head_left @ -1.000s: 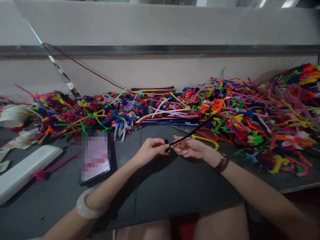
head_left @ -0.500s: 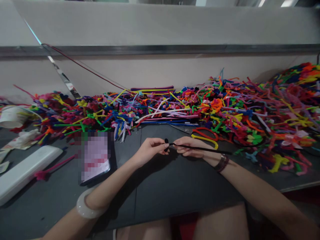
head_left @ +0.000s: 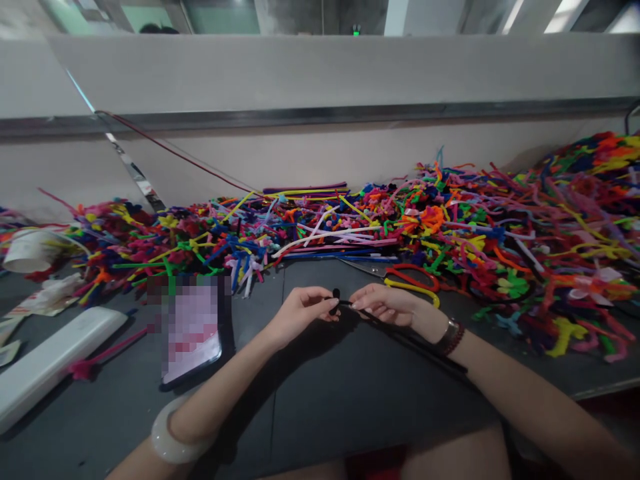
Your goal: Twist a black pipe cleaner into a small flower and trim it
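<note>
Over the middle of the dark table, my left hand pinches the looped end of a black pipe cleaner between thumb and fingers. A small black loop stands up above that thumb. My right hand is closed on the same pipe cleaner just to the right, a short gap from the left fingertips. The long free tail slants down and right, passing beneath my right wrist. Behind my right hand lie scissors with red-orange handles and a yellow pipe cleaner.
A heap of colourful pipe cleaners runs along the back partition. At left are a phone with a blurred screen, a long white case, a magenta pipe-cleaner piece and a tipped white cup. A red cord stretches across the partition.
The black tail, which lay across my right wrist, now hangs lower and slants beneath it. My right hand has turned slightly. The camera view has tipped upward a little.
</note>
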Demonstrator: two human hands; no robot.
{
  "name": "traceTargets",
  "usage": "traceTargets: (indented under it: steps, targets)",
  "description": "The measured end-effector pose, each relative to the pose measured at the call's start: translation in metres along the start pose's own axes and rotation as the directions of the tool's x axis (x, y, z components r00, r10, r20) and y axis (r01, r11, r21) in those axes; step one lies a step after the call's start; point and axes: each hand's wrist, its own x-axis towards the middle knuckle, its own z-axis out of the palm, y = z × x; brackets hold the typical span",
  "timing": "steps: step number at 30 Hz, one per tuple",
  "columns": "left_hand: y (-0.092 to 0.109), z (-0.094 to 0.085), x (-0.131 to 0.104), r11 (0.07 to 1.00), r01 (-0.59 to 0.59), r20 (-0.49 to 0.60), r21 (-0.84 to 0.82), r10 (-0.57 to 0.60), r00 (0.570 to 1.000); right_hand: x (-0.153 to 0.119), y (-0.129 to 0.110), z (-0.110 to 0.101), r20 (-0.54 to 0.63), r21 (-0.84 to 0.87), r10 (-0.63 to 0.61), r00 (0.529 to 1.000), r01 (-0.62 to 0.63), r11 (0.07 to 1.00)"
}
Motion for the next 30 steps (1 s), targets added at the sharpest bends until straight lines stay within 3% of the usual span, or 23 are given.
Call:
traceTargets:
  steps: [5,9,15,23,30]
  targets:
    - [0.002,-0.001,-0.001,0.998,-0.001,0.004,0.057,0.001,1.000,-0.001,0.001,-0.001,0.044,-0.003,-0.002,0.999,0.002,1.000]
    - [0.001,0.000,0.000,0.999,0.048,-0.027,-0.023,-0.049,0.998,-0.001,0.001,-0.001,0.018,-0.035,-0.028,0.999,0.029,0.999]
    - [-0.001,-0.002,0.000,0.996,0.052,0.016,-0.078,-0.051,0.999,-0.002,0.001,0.001,-0.034,-0.038,-0.118,0.992,0.117,0.992]
    - [-0.002,0.002,-0.002,0.981,0.052,-0.042,-0.188,-0.060,0.997,-0.002,0.001,0.008,-0.092,-0.025,-0.273,0.958,0.272,0.962]
    - [-0.003,0.005,-0.002,0.980,0.048,-0.031,-0.195,-0.055,0.998,0.004,0.008,0.011,-0.116,-0.031,-0.356,0.927,0.355,0.934]
